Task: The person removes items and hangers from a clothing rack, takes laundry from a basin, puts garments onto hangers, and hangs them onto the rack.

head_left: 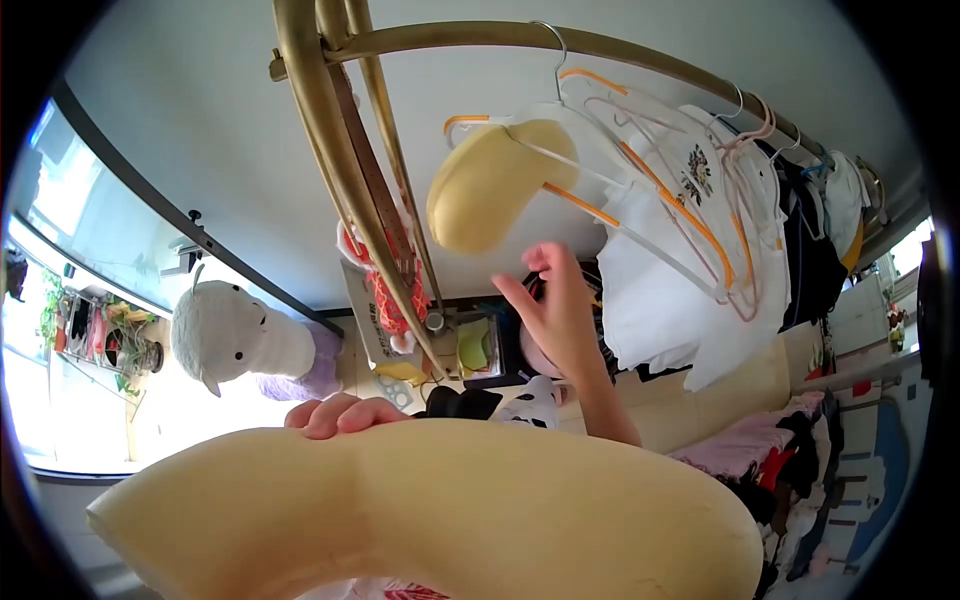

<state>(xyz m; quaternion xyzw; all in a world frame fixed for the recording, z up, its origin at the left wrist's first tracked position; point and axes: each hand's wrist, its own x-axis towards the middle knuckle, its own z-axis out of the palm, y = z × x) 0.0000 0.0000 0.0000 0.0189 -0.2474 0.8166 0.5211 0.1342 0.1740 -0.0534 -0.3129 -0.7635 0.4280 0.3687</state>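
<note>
A large cream-coloured curved cushion [560, 500] fills the bottom of the view. The fingers of my left hand [345, 415] curl over its top edge and hold it; the rest of that hand is hidden behind it. Beyond the cushion my right hand [558, 310] is raised with thumb and fingers apart and nothing between them. Above it, a smaller cream-coloured rounded piece [490, 190] is at a white hanger with orange parts [585, 205], which hangs from the brass-coloured rail [640, 50]. White clothes [660, 280] hang just right of my right hand.
Upright brass-coloured poles [335, 170] stand left of the hangers, near a red netted item [395, 295]. A white and purple plush toy [245, 335] is by the bright window. Dark clothes [810, 240] hang farther right, above piled clothes [740, 445]. Boxes stand low behind.
</note>
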